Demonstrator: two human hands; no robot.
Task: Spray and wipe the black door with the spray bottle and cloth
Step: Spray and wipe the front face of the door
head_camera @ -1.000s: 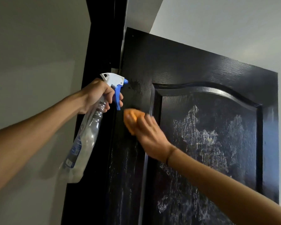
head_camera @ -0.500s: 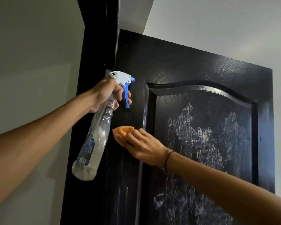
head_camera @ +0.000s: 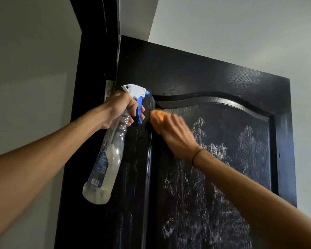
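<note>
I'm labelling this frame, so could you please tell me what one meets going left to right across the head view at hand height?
Grey wall → black door frame → left hand gripping the spray bottle → orange cloth → right hand → door panel.

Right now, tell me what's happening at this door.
A person is cleaning the black door. The left hand grips the spray bottle by its neck, a finger on the blue trigger, nozzle toward the door. The right hand presses an orange cloth against the door's raised moulding; it is motion-blurred. White streaks cover the inset panel.
</note>
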